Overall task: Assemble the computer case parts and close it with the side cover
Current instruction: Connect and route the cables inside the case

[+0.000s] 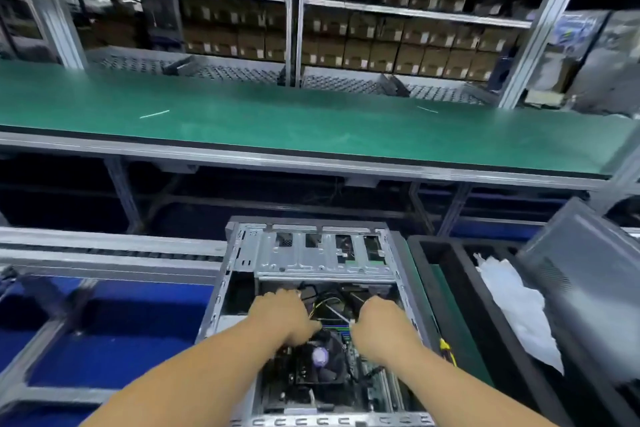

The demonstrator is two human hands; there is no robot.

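An open computer case (313, 253) lies on its side in front of me, its silver drive cage at the far end. Inside it I see the motherboard with a round CPU fan (320, 357) and a bundle of cables (329, 308). My left hand (282, 317) reaches into the case, fingers curled down among the cables beside the drive cage. My right hand (377, 326) is also inside, knuckles up, fingers curled at the cables on the right. What each hand holds is hidden by the hand itself. A grey side cover (581, 284) leans at the right.
A black foam tray (446, 274) with a white plastic bag (516, 305) sits right of the case. A green conveyor belt (311, 125) runs across behind. Shelves of cardboard boxes (398, 48) stand beyond it. Blue flooring and metal frame rails (104, 253) lie to the left.
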